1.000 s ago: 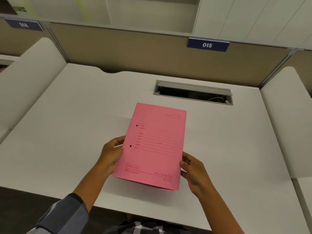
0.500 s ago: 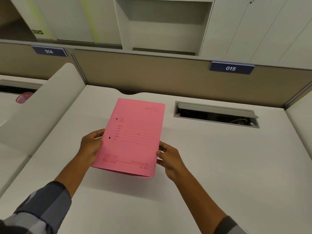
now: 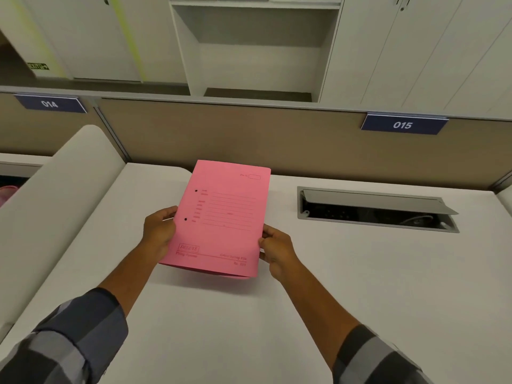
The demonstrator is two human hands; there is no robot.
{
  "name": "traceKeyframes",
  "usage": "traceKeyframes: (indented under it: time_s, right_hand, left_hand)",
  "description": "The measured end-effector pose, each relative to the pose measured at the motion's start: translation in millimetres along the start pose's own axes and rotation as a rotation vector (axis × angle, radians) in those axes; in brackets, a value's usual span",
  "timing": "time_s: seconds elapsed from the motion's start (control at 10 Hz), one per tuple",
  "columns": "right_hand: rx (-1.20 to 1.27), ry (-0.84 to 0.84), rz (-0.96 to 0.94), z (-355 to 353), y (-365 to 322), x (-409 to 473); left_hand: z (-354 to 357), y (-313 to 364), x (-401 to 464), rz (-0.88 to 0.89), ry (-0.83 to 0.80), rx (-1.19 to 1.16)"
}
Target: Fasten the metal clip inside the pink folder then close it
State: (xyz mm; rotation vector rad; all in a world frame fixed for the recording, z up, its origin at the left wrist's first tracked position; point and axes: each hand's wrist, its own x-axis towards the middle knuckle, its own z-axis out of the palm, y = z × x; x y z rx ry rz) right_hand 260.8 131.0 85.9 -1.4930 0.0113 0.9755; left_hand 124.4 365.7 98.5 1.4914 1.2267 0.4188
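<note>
Pink folder (image 3: 221,217) raised, still closed; left hand (image 3: 159,231), right hand (image 3: 274,248) grip edges; cable tray (image 3: 376,209) right.

From my seat: white desk (image 3: 360,286) fills lower view. Cable tray (image 3: 376,210) recessed in desk at right, grey flap tilted up, dark sockets and cable inside. Tan partition (image 3: 249,139) runs along desk's far edge. I read two blue labels on it: "014" (image 3: 50,103) at left, "015" (image 3: 403,125) at right. White side divider (image 3: 55,195) at left, rounded top. Beyond partition, white cabinets, open shelf niche (image 3: 257,51) between them. Pink object (image 3: 7,194) at far left edge, too cropped to identify
</note>
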Motion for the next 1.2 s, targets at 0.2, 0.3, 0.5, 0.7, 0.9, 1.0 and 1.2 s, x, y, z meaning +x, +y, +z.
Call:
traceKeyframes:
  time_s: [0.2,0.3,0.5,0.7,0.9,1.0,1.2]
  right_hand:
    - [0.002,0.093,-0.001,-5.5,3.6,49.8]
    - [0.015,0.119,0.013,-5.4,4.8,69.3]
    - [-0.048,0.17,-0.032,-7.2,14.1,84.7]
    - [-0.104,0.239,-0.064,-5.7,15.9,90.9]
    - [-0.199,0.315,-0.09,-4.3,19.5,97.1]
    - [-0.306,0.3,-0.117,-3.1,17.3,95.1]
    - [-0.584,0.295,-0.239,-7.6,23.0,86.7]
  left_hand:
    - [33.2,-12.4,41.2,0.036,-0.003,0.068]
    - [44.7,-16.3,57.0,0.04,0.001,0.149]
    - [53.7,-18.9,68.5,0.056,-0.012,0.214]
    - [60.9,-17.6,74.5,0.012,-0.033,0.261]
    - [63.6,-19.6,76.7,-0.013,-0.017,0.225]
    - [64.4,-19.2,77.0,0.008,0.001,0.213]
    - [63.8,-27.6,69.8,0.019,0.074,0.4]
